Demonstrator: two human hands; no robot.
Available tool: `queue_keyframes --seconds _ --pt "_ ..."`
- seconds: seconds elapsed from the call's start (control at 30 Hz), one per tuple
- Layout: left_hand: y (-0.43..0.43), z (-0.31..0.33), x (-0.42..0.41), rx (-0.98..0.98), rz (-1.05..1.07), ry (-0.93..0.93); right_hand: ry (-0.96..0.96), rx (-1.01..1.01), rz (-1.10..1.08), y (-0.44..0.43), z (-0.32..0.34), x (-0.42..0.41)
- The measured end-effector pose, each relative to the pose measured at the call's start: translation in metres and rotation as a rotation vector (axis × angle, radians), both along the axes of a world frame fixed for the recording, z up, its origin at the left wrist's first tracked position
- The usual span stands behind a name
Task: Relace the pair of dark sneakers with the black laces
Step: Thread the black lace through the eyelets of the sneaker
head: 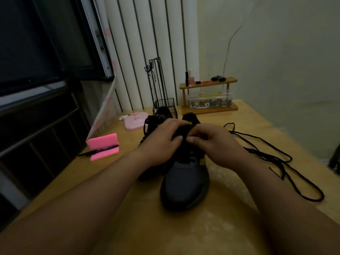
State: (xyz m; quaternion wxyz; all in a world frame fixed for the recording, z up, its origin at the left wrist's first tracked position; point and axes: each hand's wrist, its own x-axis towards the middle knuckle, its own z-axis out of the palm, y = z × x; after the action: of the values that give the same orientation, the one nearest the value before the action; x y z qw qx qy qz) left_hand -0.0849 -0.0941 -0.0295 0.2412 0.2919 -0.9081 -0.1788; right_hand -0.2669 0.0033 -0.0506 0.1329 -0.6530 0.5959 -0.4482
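A dark sneaker (184, 183) stands in the middle of the wooden table (184, 232), its toe pointing at me. The second dark sneaker (152, 122) sits just left of it, mostly hidden behind my left hand. My left hand (161, 142) and my right hand (215, 142) meet over the near sneaker's tongue, with fingers pinched on the dark tongue and lace area. What exactly each finger grips is hidden in the dark. A long black lace (283, 159) trails from the sneaker in loose loops across the table to the right.
A pink open case (104, 147) with a black pen lies at the left. A pink dish (134, 122), a black wire rack (161, 100) and a small wooden shelf (208, 96) with bottles and a clear box stand at the back.
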Motion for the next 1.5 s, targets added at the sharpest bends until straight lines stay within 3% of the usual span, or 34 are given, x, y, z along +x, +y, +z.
queue_keyframes --seconds 0.33,0.47,0.7,0.77,0.87,0.93,0.97,1.1,1.2,1.27,1.37,1.4,1.43,1.5 --pt "-0.001 -0.007 0.009 0.032 0.04 0.072 -0.263 0.109 0.037 0.009 0.014 -0.011" --pt "0.008 -0.01 0.003 0.039 0.042 0.126 -0.087 0.264 0.03 0.013 0.02 -0.007" --pt "0.022 -0.033 -0.008 0.123 0.136 0.398 0.348 0.447 -0.012 0.008 0.052 0.002" --pt "0.026 -0.047 -0.004 0.245 0.122 0.454 0.187 0.373 0.016 0.01 0.053 0.004" --pt "0.033 -0.066 0.001 0.427 0.078 0.505 -0.376 0.343 0.116 0.015 0.046 0.006" --pt "0.033 -0.067 -0.001 0.469 0.111 0.516 -0.525 0.384 0.108 0.017 0.041 0.005" --pt "0.033 -0.066 -0.002 0.474 0.13 0.511 -0.455 0.413 0.056 0.018 0.041 0.004" --pt "0.036 -0.061 -0.006 0.502 0.143 0.511 0.202 0.497 -0.14 0.017 0.055 0.014" --pt "0.041 -0.059 -0.008 0.517 0.16 0.506 0.408 0.489 -0.138 0.014 0.06 0.023" --pt "0.041 -0.061 -0.008 0.544 0.167 0.523 0.231 0.438 -0.046 0.016 0.058 0.021" --pt "0.04 -0.067 -0.005 0.641 0.149 0.58 -0.403 0.301 0.085 0.025 0.053 0.008" --pt "0.04 -0.067 -0.004 0.683 0.144 0.601 -0.521 0.286 0.09 0.027 0.051 0.004" --pt "0.04 -0.068 -0.004 0.713 0.135 0.619 -0.54 0.303 0.073 0.028 0.05 0.002" --pt "0.041 -0.069 -0.004 0.741 0.118 0.648 -0.32 0.417 -0.032 0.028 0.049 0.002"
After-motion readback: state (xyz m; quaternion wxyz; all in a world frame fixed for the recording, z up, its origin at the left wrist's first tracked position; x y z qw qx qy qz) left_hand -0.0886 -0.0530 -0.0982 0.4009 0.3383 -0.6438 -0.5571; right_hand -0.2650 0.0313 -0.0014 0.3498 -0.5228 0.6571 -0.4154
